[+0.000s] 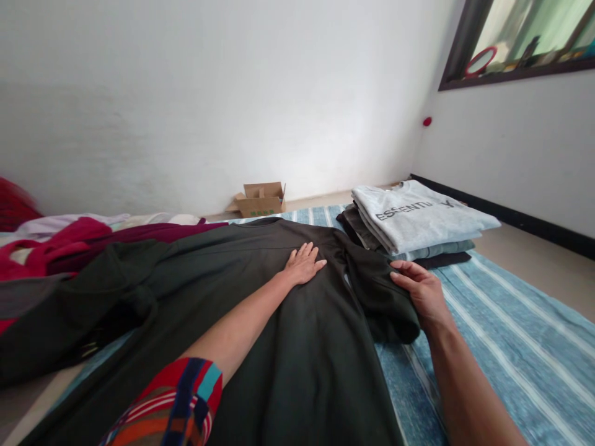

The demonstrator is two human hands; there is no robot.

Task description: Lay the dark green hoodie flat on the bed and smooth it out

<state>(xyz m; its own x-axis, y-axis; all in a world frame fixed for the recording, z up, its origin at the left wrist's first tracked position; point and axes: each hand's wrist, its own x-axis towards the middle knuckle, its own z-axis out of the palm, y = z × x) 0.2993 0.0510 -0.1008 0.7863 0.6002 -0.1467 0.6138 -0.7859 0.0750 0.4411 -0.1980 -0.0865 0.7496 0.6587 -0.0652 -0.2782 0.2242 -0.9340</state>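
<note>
A dark grey-green long-sleeved top (260,297) lies spread out, its collar pointing away from me. My left hand (304,263) rests flat on its upper right part, fingers spread. At the right, my right hand (418,285) pinches the edge of the top's right sleeve (383,291) between thumb and fingers. That sleeve is doubled over beside the body of the top. The left sleeve (106,291) stretches out to the left, bunched and partly raised, with its end towards the lower left corner.
Beyond the right sleeve stands a stack of folded clothes, a light grey lettered shirt (418,214) uppermost. Red and purple garments (69,244) lie heaped at the left. A blue striped sheet (511,334) is underneath. An open cardboard box (263,201) sits by the white wall (232,93).
</note>
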